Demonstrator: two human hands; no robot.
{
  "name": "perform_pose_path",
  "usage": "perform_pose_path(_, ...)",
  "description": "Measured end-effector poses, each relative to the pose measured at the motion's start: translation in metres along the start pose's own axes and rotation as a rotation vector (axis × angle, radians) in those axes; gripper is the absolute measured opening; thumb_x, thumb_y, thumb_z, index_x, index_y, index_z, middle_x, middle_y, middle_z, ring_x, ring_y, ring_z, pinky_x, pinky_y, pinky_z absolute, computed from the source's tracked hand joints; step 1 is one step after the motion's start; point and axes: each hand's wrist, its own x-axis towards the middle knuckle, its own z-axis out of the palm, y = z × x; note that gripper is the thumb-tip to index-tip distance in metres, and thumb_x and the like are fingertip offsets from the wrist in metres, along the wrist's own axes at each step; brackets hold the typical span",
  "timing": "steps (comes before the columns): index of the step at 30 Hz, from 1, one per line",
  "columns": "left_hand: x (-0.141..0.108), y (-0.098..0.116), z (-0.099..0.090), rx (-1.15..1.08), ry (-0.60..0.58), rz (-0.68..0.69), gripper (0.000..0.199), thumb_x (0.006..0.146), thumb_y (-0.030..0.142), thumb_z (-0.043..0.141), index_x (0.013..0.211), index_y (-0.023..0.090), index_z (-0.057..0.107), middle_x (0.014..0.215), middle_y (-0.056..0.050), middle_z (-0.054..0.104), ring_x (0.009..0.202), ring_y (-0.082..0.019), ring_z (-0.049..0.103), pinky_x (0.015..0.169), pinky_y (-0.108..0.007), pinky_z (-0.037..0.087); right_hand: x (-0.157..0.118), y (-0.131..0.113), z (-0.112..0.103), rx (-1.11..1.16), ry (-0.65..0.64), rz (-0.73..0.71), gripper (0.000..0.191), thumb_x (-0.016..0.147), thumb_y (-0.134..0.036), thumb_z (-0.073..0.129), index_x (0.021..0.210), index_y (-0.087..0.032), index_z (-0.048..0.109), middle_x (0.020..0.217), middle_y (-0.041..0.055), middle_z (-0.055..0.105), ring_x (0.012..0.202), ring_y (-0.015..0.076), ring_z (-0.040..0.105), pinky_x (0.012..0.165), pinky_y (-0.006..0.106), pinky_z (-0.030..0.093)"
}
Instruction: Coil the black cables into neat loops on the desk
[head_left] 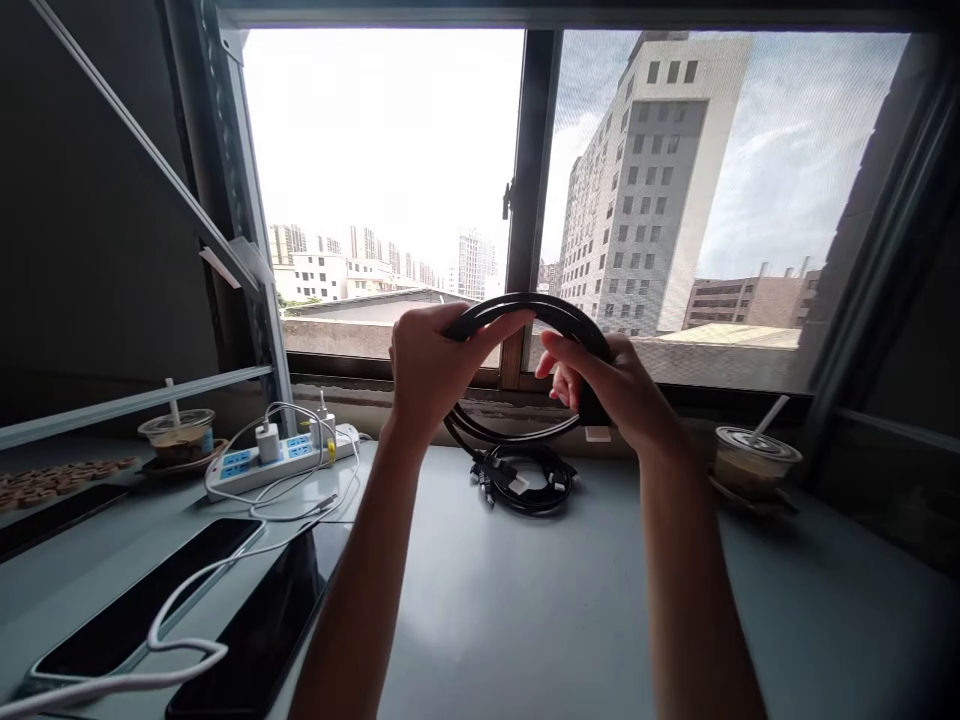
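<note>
A coiled black cable [525,302] is held up in front of the window, over the table. My left hand [435,365] grips the coil at its upper left, with the thumb stretched along the top. At the right side of the loop, my right hand [611,385] is closed on the cable, its fingers curled inside the ring. Below the raised coil, a second bundle of black cables [536,490] with several connectors lies on the table.
On the grey table [495,620], a white power strip [281,465] with chargers and white cables stands left, with phones [142,600] nearer. Lidded drink cups stand at the left [180,440] and right [754,462]. A metal frame [266,290] rises at the left.
</note>
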Motion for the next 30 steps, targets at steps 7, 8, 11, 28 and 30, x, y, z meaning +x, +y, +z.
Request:
perform_pose_path(7,0.007,-0.026,0.004,-0.207,-0.175,-0.459,0.056,0.069,0.05,0.065,0.042,0.019,0.028,0.035,0.009,0.022,0.033,-0.002,0.02,0.034,-0.022,0.015,0.005,0.017,0.011,-0.538,0.249,-0.063,0.048,0.067,-0.029,0.07,0.112,-0.017,0.057,0.093,0.0071,0.062,0.08,0.0192,0.059,0.066,0.031,0.048)
perform_pose_path(8,0.006,-0.024,0.006,-0.277,-0.187,-0.506,0.055,0.072,0.05,0.063,0.043,0.019,0.028,0.036,0.009,0.023,0.033,-0.002,0.02,0.034,-0.021,0.016,0.005,0.02,0.017,-0.611,0.267,-0.071,0.058,0.068,-0.025,0.069,0.123,-0.019,0.051,0.102,0.0091,0.059,0.084,0.021,0.058,0.066,0.032,0.049)
perform_pose_path(11,0.004,-0.014,0.011,-0.443,-0.221,-0.585,0.05,0.077,0.044,0.059,0.046,0.019,0.028,0.037,0.009,0.022,0.033,-0.002,0.02,0.033,-0.019,0.017,0.009,0.032,0.032,-0.719,0.218,-0.083,0.069,0.075,-0.016,0.058,0.139,-0.023,0.033,0.116,0.0128,0.053,0.088,0.0233,0.058,0.064,0.033,0.049)
perform_pose_path(28,0.001,-0.04,0.04,-0.918,-0.538,-0.846,0.023,0.08,0.02,0.052,0.061,0.017,0.042,0.042,0.009,0.036,0.042,-0.003,0.046,0.046,-0.014,0.037,0.025,0.09,0.0,-0.546,0.324,0.045,0.039,0.087,-0.022,0.046,0.125,-0.019,0.055,0.116,0.0069,0.062,0.106,0.0217,0.057,0.094,0.038,0.044)
perform_pose_path(30,-0.005,-0.043,0.049,-0.584,-0.526,-0.805,0.015,0.077,0.026,0.06,0.071,0.015,0.05,0.051,0.005,0.051,0.051,-0.007,0.055,0.053,-0.016,0.042,0.025,0.099,-0.009,-0.542,0.412,0.108,0.039,0.087,-0.021,0.045,0.124,-0.014,0.056,0.116,0.01,0.062,0.107,0.023,0.057,0.096,0.039,0.043)
